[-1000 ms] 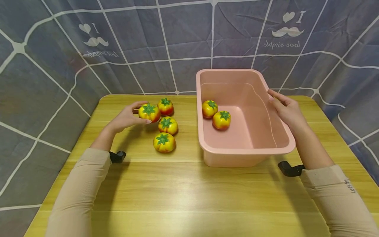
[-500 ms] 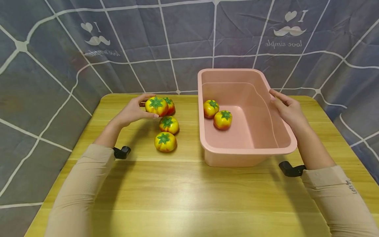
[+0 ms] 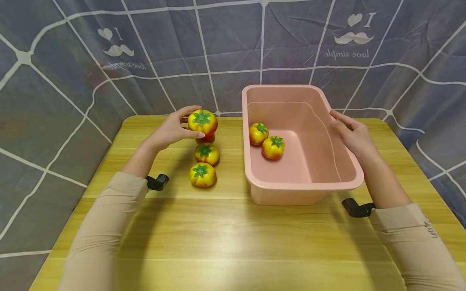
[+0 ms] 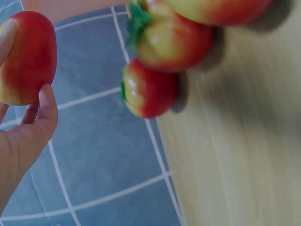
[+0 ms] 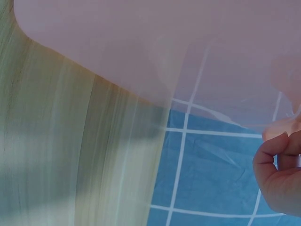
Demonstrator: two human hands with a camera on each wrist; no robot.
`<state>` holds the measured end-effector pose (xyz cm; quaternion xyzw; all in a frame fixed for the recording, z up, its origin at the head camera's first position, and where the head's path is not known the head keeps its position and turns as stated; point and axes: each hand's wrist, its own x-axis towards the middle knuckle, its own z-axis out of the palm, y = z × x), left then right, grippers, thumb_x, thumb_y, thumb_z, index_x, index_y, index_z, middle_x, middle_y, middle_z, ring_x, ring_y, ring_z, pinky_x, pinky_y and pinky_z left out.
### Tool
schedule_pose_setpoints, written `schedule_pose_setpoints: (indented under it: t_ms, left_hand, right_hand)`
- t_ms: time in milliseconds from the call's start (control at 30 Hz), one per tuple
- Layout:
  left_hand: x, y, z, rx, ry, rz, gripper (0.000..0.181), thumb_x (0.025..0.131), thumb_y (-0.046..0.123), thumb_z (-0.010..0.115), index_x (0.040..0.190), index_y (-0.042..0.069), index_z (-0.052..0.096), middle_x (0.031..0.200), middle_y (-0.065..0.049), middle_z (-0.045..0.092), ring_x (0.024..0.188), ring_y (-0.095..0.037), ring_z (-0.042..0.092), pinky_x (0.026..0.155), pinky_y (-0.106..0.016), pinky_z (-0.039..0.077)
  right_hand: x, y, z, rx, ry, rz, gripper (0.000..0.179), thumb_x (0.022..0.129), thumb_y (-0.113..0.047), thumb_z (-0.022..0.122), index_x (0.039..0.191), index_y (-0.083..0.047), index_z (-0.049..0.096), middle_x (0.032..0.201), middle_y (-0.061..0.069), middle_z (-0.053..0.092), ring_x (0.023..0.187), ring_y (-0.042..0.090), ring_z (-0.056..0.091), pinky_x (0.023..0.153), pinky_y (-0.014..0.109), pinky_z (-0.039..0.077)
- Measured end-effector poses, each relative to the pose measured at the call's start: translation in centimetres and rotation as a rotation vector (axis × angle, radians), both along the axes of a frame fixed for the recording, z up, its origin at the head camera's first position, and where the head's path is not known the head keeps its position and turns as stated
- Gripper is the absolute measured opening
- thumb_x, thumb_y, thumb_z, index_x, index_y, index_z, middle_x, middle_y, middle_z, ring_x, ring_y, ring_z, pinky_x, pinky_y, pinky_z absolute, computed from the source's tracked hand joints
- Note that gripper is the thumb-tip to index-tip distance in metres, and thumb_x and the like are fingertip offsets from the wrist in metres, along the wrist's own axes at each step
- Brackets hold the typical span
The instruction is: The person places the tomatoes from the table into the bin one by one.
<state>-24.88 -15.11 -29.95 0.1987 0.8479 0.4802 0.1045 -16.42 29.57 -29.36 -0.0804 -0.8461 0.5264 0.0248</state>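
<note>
My left hand [image 3: 174, 131] grips a yellow-red tomato [image 3: 202, 122] with a green leafy top, thumb on the near side and fingers on the far side. In the left wrist view this tomato [image 4: 33, 59] is up off the wooden table. Below it in the head view, another tomato [image 3: 206, 138] is mostly hidden. Two more, a middle tomato [image 3: 206, 154] and a front tomato [image 3: 202, 175], line up toward me. My right hand [image 3: 354, 135] holds the right rim of a pink plastic tub [image 3: 303, 186]. Inside the tub, two tomatoes [image 3: 273, 148] lie at the left side.
The wooden table [image 3: 225, 242] ends at the back against a grey-blue curtain [image 3: 233, 48] with white lines, which also hangs at both sides. A black wrist mount [image 3: 157, 182] sticks out from the left sleeve, another black mount [image 3: 357, 207] from the right.
My left hand has carried its tomato up and to the right, over the rear tomato on the table, now mostly covered. The right hand and the tub have stayed in place.
</note>
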Motion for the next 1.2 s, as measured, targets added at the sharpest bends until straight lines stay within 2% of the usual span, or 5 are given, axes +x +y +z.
schedule_pose_setpoints:
  t_ms: [333, 633, 833, 1067, 1200]
  left_hand:
    - [0.1, 2.5, 1.8, 0.041, -0.005, -0.049, 0.074, 0.078, 0.011, 0.075, 0.142, 0.013, 0.037, 0.135, -0.011, 0.043, 0.115, -0.029, 0.049, 0.091, -0.043, 0.046]
    - [0.0, 4.3, 2.6, 0.071, 0.018, -0.023, 0.076, 0.077, 0.013, 0.076, 0.142, 0.013, 0.037, 0.137, -0.009, 0.043, 0.113, -0.027, 0.05, 0.092, -0.04, 0.047]
    - [0.0, 5.3, 2.9, 0.086, 0.029, -0.015, 0.075, 0.077, 0.015, 0.077, 0.141, 0.015, 0.038, 0.134, -0.009, 0.045, 0.113, -0.026, 0.049, 0.093, -0.038, 0.046]
    - [0.1, 6.5, 3.1, 0.077, 0.059, -0.025, 0.075, 0.076, 0.018, 0.078, 0.141, 0.016, 0.04, 0.134, -0.006, 0.045, 0.113, -0.024, 0.049, 0.093, -0.034, 0.046]
    - [0.0, 7.2, 3.4, 0.057, 0.078, -0.025, 0.075, 0.077, 0.021, 0.078, 0.141, 0.018, 0.04, 0.134, -0.005, 0.046, 0.112, -0.022, 0.05, 0.092, -0.032, 0.046]
  right_hand:
    - [-0.1, 0.0, -0.3, 0.013, 0.022, -0.009, 0.057, 0.093, -0.042, 0.051, 0.142, -0.015, 0.039, 0.116, -0.01, 0.053, 0.081, -0.012, 0.054, 0.07, 0.009, 0.046]
    - [0.1, -0.1, -0.2, -0.01, 0.032, 0.003, 0.057, 0.093, -0.041, 0.052, 0.142, -0.015, 0.04, 0.107, -0.017, 0.054, 0.08, -0.011, 0.055, 0.069, 0.009, 0.047]
    - [0.1, -0.1, -0.2, -0.009, 0.023, -0.002, 0.058, 0.093, -0.042, 0.051, 0.143, -0.016, 0.039, 0.11, -0.015, 0.054, 0.081, -0.011, 0.055, 0.069, 0.009, 0.047]
    - [0.0, -0.1, -0.3, 0.013, 0.012, -0.004, 0.058, 0.093, -0.044, 0.05, 0.143, -0.017, 0.038, 0.127, -0.001, 0.05, 0.083, -0.012, 0.053, 0.07, 0.009, 0.046]
    - [0.0, 0.0, -0.3, 0.014, 0.029, -0.009, 0.058, 0.092, -0.042, 0.051, 0.142, -0.015, 0.04, 0.123, -0.006, 0.052, 0.083, -0.012, 0.053, 0.07, 0.008, 0.046]
